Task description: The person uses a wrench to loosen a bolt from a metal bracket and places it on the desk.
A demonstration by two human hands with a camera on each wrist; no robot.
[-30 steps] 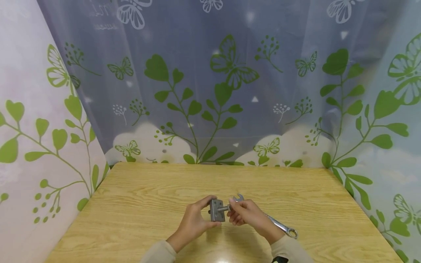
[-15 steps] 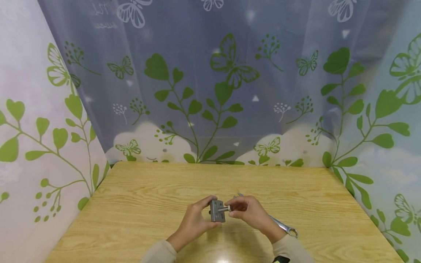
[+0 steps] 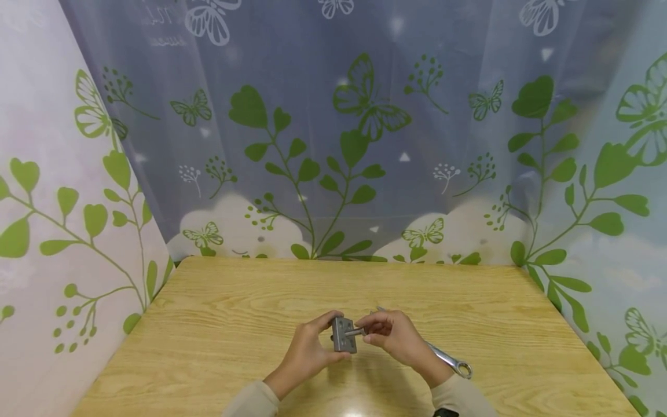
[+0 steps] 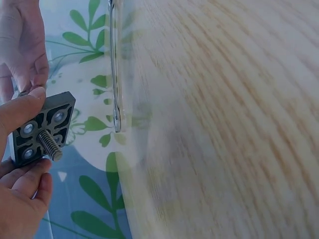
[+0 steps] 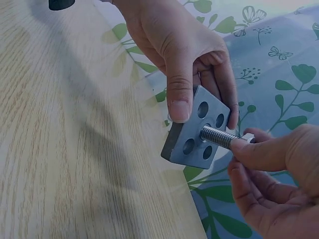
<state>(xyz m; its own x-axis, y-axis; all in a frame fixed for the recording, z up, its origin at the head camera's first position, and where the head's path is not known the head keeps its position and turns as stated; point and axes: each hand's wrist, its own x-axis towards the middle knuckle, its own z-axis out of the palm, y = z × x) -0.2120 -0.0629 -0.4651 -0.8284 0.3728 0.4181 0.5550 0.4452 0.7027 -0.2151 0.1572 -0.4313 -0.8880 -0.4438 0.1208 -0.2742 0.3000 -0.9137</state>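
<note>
My left hand (image 3: 307, 350) holds a square grey metal plate (image 3: 341, 335) by its edges, thumb on one side and fingers on the opposite one. A threaded bolt (image 5: 218, 136) passes through the centre of the plate, among several round holes. On the far face, its threaded end (image 4: 50, 145) sticks out a short way, as the left wrist view shows. With thumb and index finger, my right hand (image 5: 279, 174) pinches the bolt by its hex head, which those fingers partly cover. Both hands are raised over the table.
A combination wrench (image 3: 452, 360) lies on the wooden table (image 3: 250, 295) under my right hand and forearm, its middle hidden in the head view. Curtains (image 3: 312, 116) printed with leaves and butterflies enclose the table at the back and sides.
My right fingers have loosened from the bolt head, shifted round it and closed on it again. The left hand and plate stay in nearly the same place. The wrench has not moved.
</note>
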